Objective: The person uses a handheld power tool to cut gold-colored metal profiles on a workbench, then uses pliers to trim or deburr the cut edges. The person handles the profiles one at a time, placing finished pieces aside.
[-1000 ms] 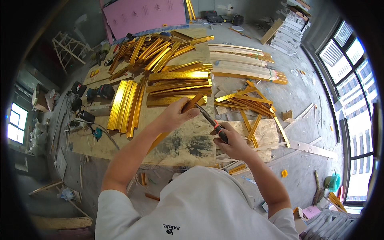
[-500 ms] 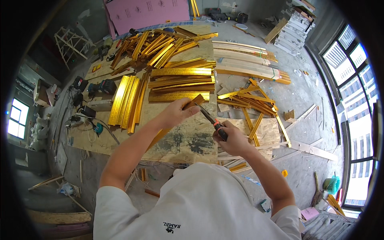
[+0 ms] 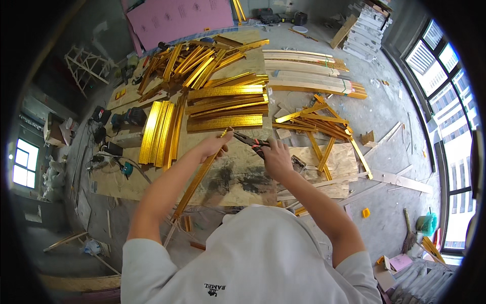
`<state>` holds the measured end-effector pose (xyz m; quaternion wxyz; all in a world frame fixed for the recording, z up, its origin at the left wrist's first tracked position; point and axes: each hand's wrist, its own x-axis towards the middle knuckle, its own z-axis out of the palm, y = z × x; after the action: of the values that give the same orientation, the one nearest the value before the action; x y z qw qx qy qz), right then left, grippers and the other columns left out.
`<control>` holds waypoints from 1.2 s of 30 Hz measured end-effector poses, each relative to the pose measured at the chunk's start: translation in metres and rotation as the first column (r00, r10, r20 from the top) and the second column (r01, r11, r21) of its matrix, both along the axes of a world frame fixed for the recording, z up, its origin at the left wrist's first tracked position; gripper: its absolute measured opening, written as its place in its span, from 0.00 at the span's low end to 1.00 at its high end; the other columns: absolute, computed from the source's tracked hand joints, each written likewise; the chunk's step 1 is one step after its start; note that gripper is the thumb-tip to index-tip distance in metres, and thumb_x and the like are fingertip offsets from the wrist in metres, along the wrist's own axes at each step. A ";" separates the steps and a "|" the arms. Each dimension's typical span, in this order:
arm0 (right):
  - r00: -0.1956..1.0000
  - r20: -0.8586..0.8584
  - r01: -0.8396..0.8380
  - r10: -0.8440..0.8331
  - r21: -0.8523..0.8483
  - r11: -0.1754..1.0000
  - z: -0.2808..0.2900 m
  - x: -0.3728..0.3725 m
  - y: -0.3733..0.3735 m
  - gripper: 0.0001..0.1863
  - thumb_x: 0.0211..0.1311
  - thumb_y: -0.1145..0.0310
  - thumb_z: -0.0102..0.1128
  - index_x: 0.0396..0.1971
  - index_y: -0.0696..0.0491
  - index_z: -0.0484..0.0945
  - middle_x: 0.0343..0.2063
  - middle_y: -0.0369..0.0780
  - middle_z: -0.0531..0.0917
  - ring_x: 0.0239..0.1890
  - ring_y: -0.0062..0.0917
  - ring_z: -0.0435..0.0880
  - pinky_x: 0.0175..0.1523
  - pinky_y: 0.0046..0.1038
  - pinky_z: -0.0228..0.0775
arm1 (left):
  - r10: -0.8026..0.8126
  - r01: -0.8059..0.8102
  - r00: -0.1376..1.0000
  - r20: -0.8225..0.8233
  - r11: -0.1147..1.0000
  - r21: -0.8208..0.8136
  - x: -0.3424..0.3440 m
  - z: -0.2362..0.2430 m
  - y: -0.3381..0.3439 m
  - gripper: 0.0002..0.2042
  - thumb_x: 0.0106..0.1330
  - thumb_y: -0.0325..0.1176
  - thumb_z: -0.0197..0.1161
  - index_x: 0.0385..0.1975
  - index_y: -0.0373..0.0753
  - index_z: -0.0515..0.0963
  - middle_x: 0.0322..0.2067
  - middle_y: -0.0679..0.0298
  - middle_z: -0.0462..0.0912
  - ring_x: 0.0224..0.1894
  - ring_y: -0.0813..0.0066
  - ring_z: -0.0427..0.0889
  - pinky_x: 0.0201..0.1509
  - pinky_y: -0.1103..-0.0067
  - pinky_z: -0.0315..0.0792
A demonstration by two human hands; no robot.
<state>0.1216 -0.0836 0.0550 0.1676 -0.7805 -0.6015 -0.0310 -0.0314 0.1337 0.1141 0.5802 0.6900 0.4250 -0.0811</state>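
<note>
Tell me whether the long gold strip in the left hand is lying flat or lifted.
Lifted: the long gold metal strip slants up off the plywood board, gripped near its top by the left hand.

The strip (image 3: 200, 175) in the left hand (image 3: 215, 145) is glossy gold metal — as are the stacked strips (image 3: 225, 106). The pliers (image 3: 251, 143) show dark metal with red-black plastic grips. The board (image 3: 238, 177) beneath is rough, matt wood — stained dark.
</note>
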 end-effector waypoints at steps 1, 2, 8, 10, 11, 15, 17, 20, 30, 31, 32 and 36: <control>0.998 -0.056 -0.005 0.009 0.073 0.997 0.008 -0.003 -0.010 0.13 0.54 0.71 0.62 0.40 0.54 0.80 0.51 0.48 0.74 0.52 0.44 0.74 0.58 0.40 0.66 | 0.000 -0.003 0.998 0.068 0.999 0.045 -0.011 0.002 0.005 0.34 0.65 0.64 0.57 0.52 0.35 0.72 0.30 0.64 0.76 0.26 0.77 0.74 0.32 0.76 0.71; 0.994 -0.113 0.004 0.013 0.143 0.990 0.010 -0.002 -0.021 0.14 0.54 0.70 0.62 0.42 0.54 0.81 0.54 0.48 0.75 0.54 0.44 0.74 0.60 0.39 0.65 | -0.025 0.014 0.989 0.147 0.997 0.074 -0.017 0.010 0.005 0.34 0.65 0.63 0.59 0.53 0.35 0.72 0.31 0.65 0.76 0.27 0.77 0.74 0.33 0.76 0.71; 0.592 -0.799 -0.168 0.106 0.006 0.986 0.047 -0.002 -0.049 0.14 0.61 0.65 0.62 0.44 0.56 0.80 0.59 0.51 0.72 0.51 0.49 0.78 0.58 0.39 0.70 | -0.240 0.207 0.900 0.364 0.970 0.129 -0.040 0.057 -0.030 0.36 0.60 0.60 0.68 0.58 0.37 0.71 0.32 0.68 0.77 0.31 0.81 0.74 0.36 0.79 0.70; 0.558 -0.804 -0.212 0.206 0.102 0.972 0.056 -0.005 -0.052 0.14 0.62 0.66 0.62 0.44 0.57 0.80 0.58 0.50 0.73 0.51 0.49 0.78 0.57 0.39 0.70 | -0.254 0.226 0.887 0.385 0.967 0.117 -0.039 0.059 -0.038 0.37 0.59 0.60 0.69 0.61 0.40 0.71 0.34 0.69 0.79 0.30 0.84 0.75 0.33 0.83 0.68; 0.579 -0.782 -0.215 0.228 0.124 0.969 0.057 -0.007 -0.052 0.13 0.62 0.67 0.62 0.44 0.58 0.79 0.54 0.50 0.75 0.50 0.48 0.79 0.55 0.38 0.71 | -0.230 0.212 0.890 0.395 0.973 0.091 -0.037 0.064 -0.043 0.36 0.58 0.59 0.70 0.59 0.39 0.71 0.33 0.69 0.78 0.31 0.83 0.74 0.34 0.82 0.68; 0.594 -0.773 -0.222 0.223 0.108 0.969 0.070 -0.010 -0.053 0.12 0.62 0.67 0.62 0.41 0.57 0.78 0.48 0.49 0.76 0.45 0.47 0.79 0.51 0.39 0.72 | -0.173 0.193 0.882 0.438 0.981 -0.001 -0.032 0.075 -0.056 0.35 0.55 0.58 0.73 0.54 0.36 0.74 0.31 0.71 0.74 0.32 0.82 0.72 0.36 0.80 0.68; 0.628 -0.745 -0.217 0.225 0.110 0.970 0.070 -0.008 -0.052 0.11 0.61 0.67 0.63 0.39 0.57 0.77 0.44 0.48 0.76 0.42 0.46 0.80 0.48 0.40 0.72 | -0.181 0.206 0.876 0.448 0.979 -0.008 -0.030 0.075 -0.054 0.35 0.55 0.58 0.74 0.53 0.36 0.74 0.31 0.71 0.74 0.32 0.83 0.72 0.36 0.81 0.68; 0.703 -0.681 -0.217 0.203 0.067 0.974 0.079 -0.007 -0.053 0.10 0.61 0.67 0.62 0.36 0.57 0.77 0.42 0.47 0.77 0.41 0.47 0.79 0.45 0.41 0.72 | -0.203 0.210 0.872 0.446 0.977 0.033 -0.032 0.075 -0.052 0.36 0.55 0.57 0.74 0.54 0.36 0.74 0.31 0.71 0.75 0.31 0.84 0.72 0.34 0.82 0.67; 0.431 -0.890 -0.273 0.148 0.028 0.962 0.101 -0.008 -0.062 0.10 0.62 0.65 0.64 0.33 0.58 0.78 0.33 0.43 0.81 0.35 0.32 0.83 0.40 0.34 0.72 | -0.209 0.186 0.835 0.510 0.978 0.096 -0.037 0.095 -0.057 0.46 0.50 0.52 0.79 0.67 0.35 0.65 0.35 0.63 0.82 0.32 0.81 0.78 0.35 0.83 0.73; 0.360 -0.924 -0.314 0.125 0.006 0.949 0.104 -0.006 -0.063 0.11 0.63 0.65 0.64 0.33 0.58 0.78 0.34 0.43 0.82 0.35 0.31 0.84 0.39 0.32 0.73 | -0.211 0.193 0.825 0.525 0.977 0.089 -0.039 0.099 -0.057 0.48 0.50 0.51 0.79 0.68 0.35 0.63 0.35 0.62 0.82 0.32 0.80 0.79 0.35 0.82 0.74; 0.288 -0.953 -0.356 0.097 -0.012 0.935 0.106 -0.005 -0.063 0.12 0.64 0.64 0.64 0.33 0.58 0.77 0.34 0.43 0.82 0.35 0.29 0.85 0.38 0.31 0.74 | -0.222 0.205 0.799 0.559 0.974 0.095 -0.040 0.099 -0.056 0.49 0.49 0.52 0.80 0.69 0.35 0.62 0.35 0.62 0.83 0.32 0.80 0.79 0.35 0.82 0.74; -0.618 -0.785 -0.333 0.045 0.313 0.889 0.091 -0.018 -0.069 0.14 0.68 0.61 0.61 0.33 0.59 0.76 0.41 0.48 0.81 0.36 0.34 0.86 0.37 0.31 0.78 | -0.262 0.277 0.731 0.631 0.958 0.077 -0.040 0.098 -0.050 0.51 0.48 0.53 0.80 0.70 0.36 0.60 0.35 0.60 0.83 0.33 0.78 0.81 0.36 0.80 0.76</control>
<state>0.1033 -0.1528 0.1463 0.5387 -0.2435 -0.2865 0.7539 -0.0712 0.0837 0.2118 0.6790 0.7242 0.0988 0.0684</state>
